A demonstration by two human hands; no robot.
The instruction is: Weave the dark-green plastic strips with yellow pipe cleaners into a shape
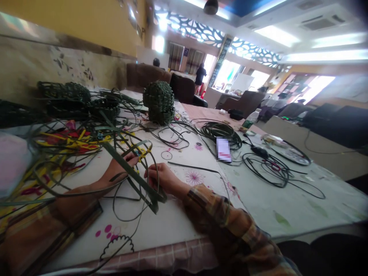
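Note:
In the middle of the near table, dark green flat strips (123,159) cross and loop around a small knot of weaving with yellow pieces (141,154). My left hand (123,168) is closed on this strip weaving from the left, its fingertips at the yellow pieces. Just right of it, my right hand (161,177) has its fingers closed in a pinch on a green strip, partly hidden behind a wide folded strip. Long strip ends curl over my left forearm and hang toward the table's front edge.
A round woven green ball-like piece (158,100) stands farther back. Yellow and red strips (71,143) lie heaped on the left. Coiled green strips (221,132), a phone (223,149), another coil (267,170) and a bottle (251,119) lie right. People are in the background.

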